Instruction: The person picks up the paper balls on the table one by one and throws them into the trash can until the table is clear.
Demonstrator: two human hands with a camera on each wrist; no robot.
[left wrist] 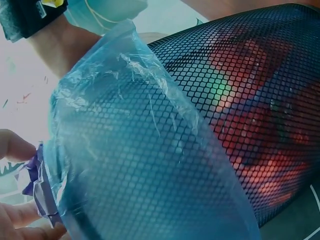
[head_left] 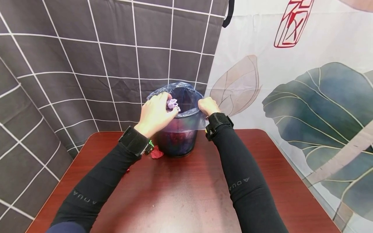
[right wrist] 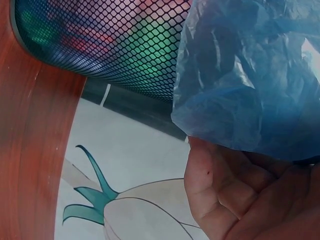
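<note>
A black mesh waste bin stands upright on the table, lined with a translucent blue plastic bag folded over its rim. At the rim's left side, my left hand pinches a crumpled piece of purple paper between thumb and fingers, over the opening. The left wrist view shows this purple paper right beside the bag's folded edge. On the opposite side, my right hand grips the rim with the bag; in the right wrist view its curled fingers lie partly under the plastic. Red and green contents show through the mesh.
A crumpled red piece lies on the reddish-brown table at the bin's left foot. Another red bit peeks out by my left forearm. Behind the table hang a grey grid-patterned cloth and a white leaf-printed cloth.
</note>
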